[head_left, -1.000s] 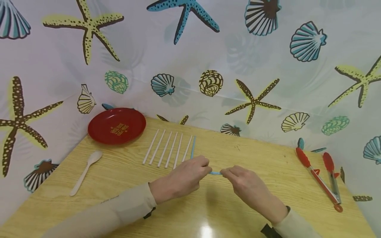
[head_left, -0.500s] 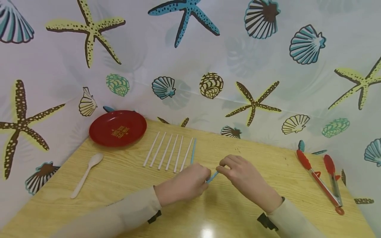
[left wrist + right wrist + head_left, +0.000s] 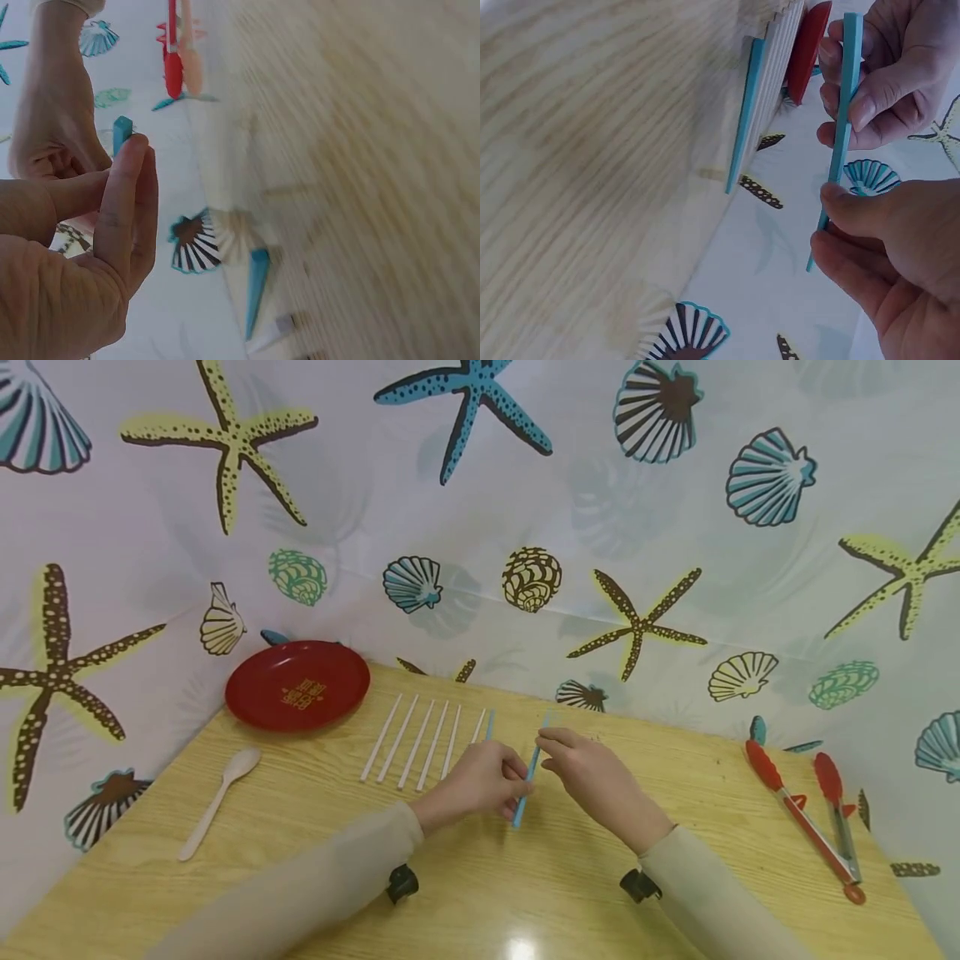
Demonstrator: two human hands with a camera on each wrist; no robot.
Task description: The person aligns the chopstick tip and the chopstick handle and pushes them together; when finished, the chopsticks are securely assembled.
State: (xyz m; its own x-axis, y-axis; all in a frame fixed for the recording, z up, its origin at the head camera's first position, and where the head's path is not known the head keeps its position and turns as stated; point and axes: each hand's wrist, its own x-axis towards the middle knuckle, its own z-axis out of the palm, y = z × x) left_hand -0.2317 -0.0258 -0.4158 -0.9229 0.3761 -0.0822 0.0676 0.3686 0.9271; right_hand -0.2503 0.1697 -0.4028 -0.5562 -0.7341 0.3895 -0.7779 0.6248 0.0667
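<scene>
Between thumb and fingers my left hand (image 3: 476,781) pinches a blue chopstick (image 3: 533,766) near its thick end. My right hand (image 3: 603,785) pinches the same chopstick toward its thin end, as the right wrist view shows clearly. It is held off the table, its thin end pointing to the back wall. Just behind my left hand, a second blue chopstick (image 3: 491,723) lies on the table, partly hidden; the right wrist view shows more of this lying chopstick (image 3: 744,120). To its left, several white chopsticks (image 3: 417,739) lie in a row with gaps between them.
A red plate (image 3: 262,693) with gold lettering leans at the back left. Before it lies a pale spoon (image 3: 213,810). Red-tipped tongs (image 3: 813,827) rest at the right. A shell-and-starfish cloth (image 3: 480,527) hangs behind the wooden table (image 3: 600,918).
The held blue chopstick has turned from lying crosswise between the hands to pointing away toward the wall. My right hand has moved up the chopstick, and the left has shifted its fingers on it.
</scene>
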